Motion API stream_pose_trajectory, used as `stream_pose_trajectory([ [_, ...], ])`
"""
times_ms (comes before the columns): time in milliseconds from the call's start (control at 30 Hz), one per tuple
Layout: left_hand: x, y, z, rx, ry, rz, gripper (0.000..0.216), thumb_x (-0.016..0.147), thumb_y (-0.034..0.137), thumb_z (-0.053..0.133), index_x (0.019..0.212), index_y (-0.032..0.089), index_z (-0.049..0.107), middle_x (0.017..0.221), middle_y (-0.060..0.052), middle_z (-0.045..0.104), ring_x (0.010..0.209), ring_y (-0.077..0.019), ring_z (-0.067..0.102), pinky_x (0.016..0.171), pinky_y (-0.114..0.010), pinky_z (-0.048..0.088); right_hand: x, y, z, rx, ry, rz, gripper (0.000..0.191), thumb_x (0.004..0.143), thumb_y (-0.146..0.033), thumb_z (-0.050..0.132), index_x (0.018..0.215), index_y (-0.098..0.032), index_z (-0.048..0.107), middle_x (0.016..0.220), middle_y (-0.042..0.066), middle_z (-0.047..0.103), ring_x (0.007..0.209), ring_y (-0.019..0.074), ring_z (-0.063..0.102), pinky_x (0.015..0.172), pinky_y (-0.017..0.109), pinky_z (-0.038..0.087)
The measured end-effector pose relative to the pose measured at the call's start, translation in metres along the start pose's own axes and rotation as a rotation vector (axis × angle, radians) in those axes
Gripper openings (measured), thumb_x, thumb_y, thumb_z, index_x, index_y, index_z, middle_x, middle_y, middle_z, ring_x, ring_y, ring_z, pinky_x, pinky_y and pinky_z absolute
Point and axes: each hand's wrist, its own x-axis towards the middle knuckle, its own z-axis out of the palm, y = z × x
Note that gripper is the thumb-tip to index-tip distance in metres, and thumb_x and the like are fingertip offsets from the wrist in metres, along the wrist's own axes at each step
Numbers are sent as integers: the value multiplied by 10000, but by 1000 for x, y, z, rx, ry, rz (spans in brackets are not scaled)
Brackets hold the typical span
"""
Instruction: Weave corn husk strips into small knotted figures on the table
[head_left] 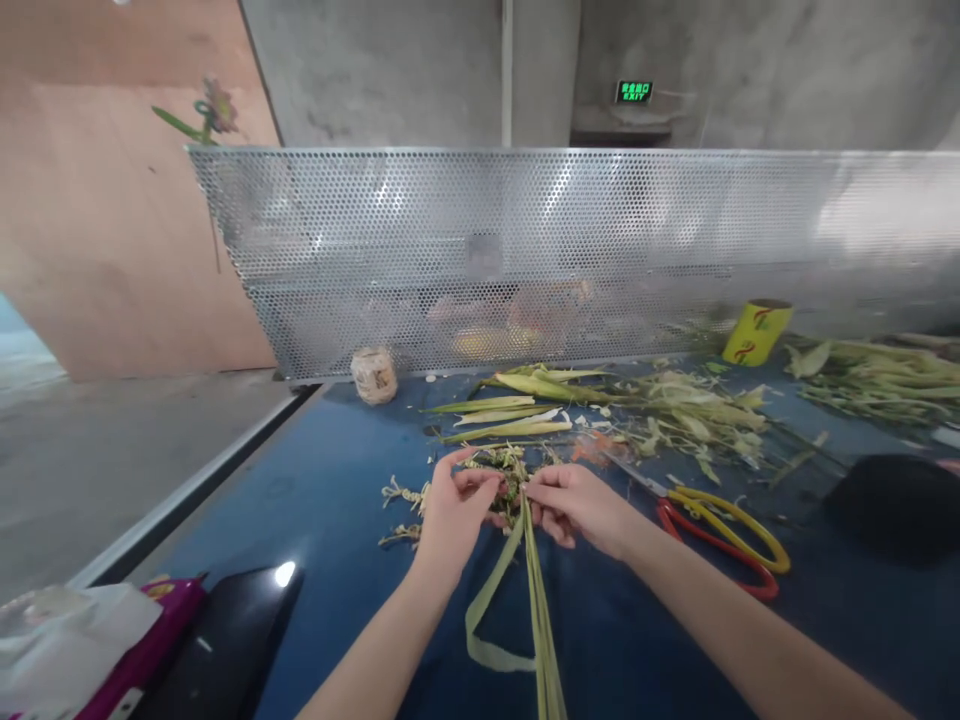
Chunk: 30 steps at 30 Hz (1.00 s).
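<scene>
Both my hands meet over a small woven knot of green leaf strips (512,480) on the blue table (322,480). My left hand (456,505) pinches the left side of the woven piece with curled fingers. My right hand (576,503) grips its right side, fingers closed. Long leaf strips (536,600) trail from the knot toward me, one bending into a loop (487,630). Parts of the woven piece are hidden behind my fingers.
Loose leaf blades (517,415) and trimmings (690,415) lie behind my hands. Scissors with yellow and red handles (720,530) sit to the right. A twine spool (373,375), a yellow roll (756,332), a perforated metal screen (570,250) and a dark object (892,505) surround the area.
</scene>
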Motion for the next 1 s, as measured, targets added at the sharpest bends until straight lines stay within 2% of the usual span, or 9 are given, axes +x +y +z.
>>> stream_pose_trajectory([
  [100, -2, 2, 2, -66, 51, -81, 374, 711, 171, 611, 1024, 169, 407, 842, -60, 618, 722, -155, 610, 457, -239, 515, 0, -1, 2, -23, -8, -8, 336, 686, -434, 607, 575, -134, 502, 444, -40, 535, 305, 37, 452, 295, 150, 337],
  [233, -5, -1, 5, -71, 13, -93, 556, 632, 195, 706, 1086, 166, 388, 781, -42, 636, 668, -137, 600, 452, -209, 487, -1, -5, 5, -68, 23, -37, 322, 679, -424, 613, 576, -148, 484, 401, -63, 507, 298, 50, 462, 292, 151, 349],
  [367, -7, -5, 7, 32, -8, 7, 640, 606, 259, 725, 1119, 143, 360, 707, -19, 642, 545, -95, 556, 449, -185, 430, -4, -6, 12, -174, 51, -90, 306, 697, -427, 575, 577, -168, 462, 413, -74, 492, 299, 62, 467, 282, 164, 350],
  [467, -8, -5, 8, 87, -14, 100, 629, 600, 252, 721, 1104, 135, 363, 630, 14, 616, 567, -107, 575, 553, -214, 456, -8, -5, 19, -229, 59, -114, 252, 727, -365, 536, 580, -176, 459, 445, -71, 501, 310, 61, 473, 290, 167, 361],
  [533, -8, -5, 8, 107, -9, 113, 603, 601, 237, 713, 1091, 138, 375, 610, 25, 599, 581, -122, 586, 588, -237, 464, -9, -3, 21, -254, 68, -129, 217, 735, -316, 518, 579, -180, 453, 456, -70, 500, 317, 62, 478, 295, 168, 367],
  [700, -8, -7, 7, 138, 1, 140, 512, 633, 244, 679, 1062, 146, 417, 568, 34, 590, 542, -124, 575, 562, -234, 437, -9, 0, 20, -267, 54, -117, 222, 739, -302, 498, 559, -188, 434, 431, -69, 479, 310, 67, 475, 294, 171, 364],
  [867, -8, -8, 4, 158, -15, 123, 516, 638, 252, 663, 1080, 149, 418, 554, 51, 561, 466, -99, 508, 451, -204, 379, -8, 2, 17, -294, 39, -113, 235, 734, -340, 526, 574, -186, 450, 444, -59, 501, 314, 69, 476, 305, 177, 378],
  [1000, -6, -7, 1, 162, -1, 97, 526, 645, 252, 653, 1093, 144, 400, 609, 34, 573, 510, -96, 509, 450, -196, 389, -9, -1, 16, -261, -11, -84, 245, 757, -346, 507, 582, -178, 467, 408, -63, 487, 324, 73, 486, 327, 177, 385],
])
